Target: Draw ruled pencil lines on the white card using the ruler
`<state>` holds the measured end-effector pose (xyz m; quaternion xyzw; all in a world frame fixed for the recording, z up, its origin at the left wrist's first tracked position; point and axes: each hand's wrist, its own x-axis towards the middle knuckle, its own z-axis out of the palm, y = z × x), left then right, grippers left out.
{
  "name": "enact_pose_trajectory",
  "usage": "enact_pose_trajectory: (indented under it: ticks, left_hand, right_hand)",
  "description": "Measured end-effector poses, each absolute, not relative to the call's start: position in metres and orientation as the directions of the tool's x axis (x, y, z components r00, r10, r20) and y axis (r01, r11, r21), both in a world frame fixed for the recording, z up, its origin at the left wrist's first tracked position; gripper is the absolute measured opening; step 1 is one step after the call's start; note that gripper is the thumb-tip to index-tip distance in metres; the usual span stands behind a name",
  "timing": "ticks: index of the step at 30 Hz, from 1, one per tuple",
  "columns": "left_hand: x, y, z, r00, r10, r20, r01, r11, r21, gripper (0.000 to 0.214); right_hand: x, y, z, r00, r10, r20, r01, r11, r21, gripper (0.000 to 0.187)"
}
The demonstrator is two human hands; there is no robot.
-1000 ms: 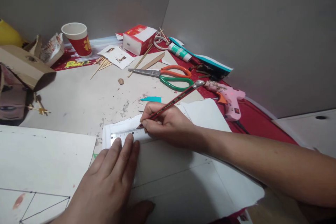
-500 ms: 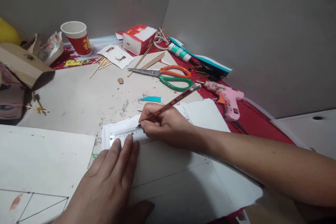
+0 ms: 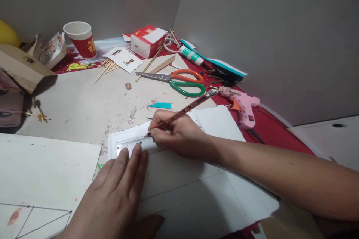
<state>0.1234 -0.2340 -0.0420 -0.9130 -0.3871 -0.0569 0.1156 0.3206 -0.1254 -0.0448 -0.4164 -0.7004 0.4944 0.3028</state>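
Observation:
My right hand grips a red pencil, its tip touching the upper edge of a clear ruler. The ruler lies across a white sheet on the table. My left hand lies flat with fingers stretched out, the fingertips pressing the ruler's near edge. Faint pencil lines run across the sheet below the ruler.
Orange and green scissors, a pink glue gun, a red paper cup, a tissue box, a glue tube and wooden sticks lie behind. Another white sheet with drawn lines is at left. Grey walls enclose the corner.
The hands, pencil and ruler hold their place; only the view has drifted slightly.

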Motion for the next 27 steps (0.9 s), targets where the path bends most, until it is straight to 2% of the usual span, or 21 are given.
enact_pose_trajectory:
  ticks: [7, 13, 20, 24, 27]
  left_hand:
    - [0.12, -0.235, -0.044, 0.703, 0.678, 0.215, 0.71, -0.681, -0.179, 0.088]
    - [0.121, -0.236, -0.044, 0.707, 0.671, 0.223, 0.707, -0.684, -0.18, 0.086]
    - [0.125, -0.233, -0.042, 0.716, 0.651, 0.253, 0.696, -0.693, -0.187, 0.086]
    - [0.123, -0.235, -0.043, 0.707, 0.67, 0.227, 0.706, -0.685, -0.179, 0.086]
    - [0.121, -0.236, -0.043, 0.704, 0.681, 0.203, 0.71, -0.682, -0.172, 0.088]
  right_hand:
    - [0.32, -0.126, -0.047, -0.488, 0.868, 0.097, 0.283, 0.262, -0.923, 0.009]
    - [0.321, -0.126, -0.045, -0.464, 0.885, 0.038, 0.276, 0.186, -0.943, 0.007]
    - [0.321, -0.126, -0.047, -0.489, 0.869, 0.073, 0.281, 0.237, -0.93, 0.01]
    - [0.319, -0.127, -0.044, -0.484, 0.875, 0.011, 0.257, 0.154, -0.954, 0.009]
    - [0.322, -0.129, -0.032, -0.467, 0.883, -0.043, 0.161, 0.037, -0.986, 0.004]
